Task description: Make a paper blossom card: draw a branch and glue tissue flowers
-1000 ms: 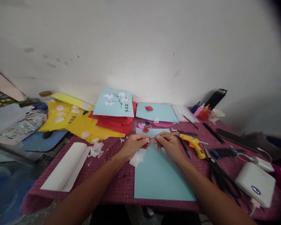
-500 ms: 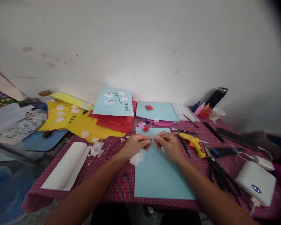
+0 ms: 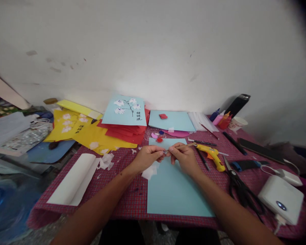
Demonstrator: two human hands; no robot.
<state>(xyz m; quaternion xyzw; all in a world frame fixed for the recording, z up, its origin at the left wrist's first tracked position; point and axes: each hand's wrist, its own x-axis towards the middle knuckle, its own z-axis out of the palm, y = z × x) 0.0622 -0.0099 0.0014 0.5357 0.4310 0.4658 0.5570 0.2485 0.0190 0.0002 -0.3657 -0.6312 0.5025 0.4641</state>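
brown stick [image 3: 190,145] in finger-pinched right hand [image 3: 183,157], pale scrap [image 3: 165,152] in finger-pinched left hand [image 3: 147,158]

Both forearms reach in from the lower edge and converge, wrists raised slightly. The left hand [image 3: 151,157] and right hand [image 3: 183,157] nearly meet at the fingertips, each with thumb and index finger pinched together, the other fingers curled.

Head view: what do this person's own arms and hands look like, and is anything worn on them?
The left hand and right hand are bare, with no gloves, and no ring shows. No watch or bracelet shows at either wrist. The left forearm and right forearm show no sleeves; the left has a small dark spot near the wrist.
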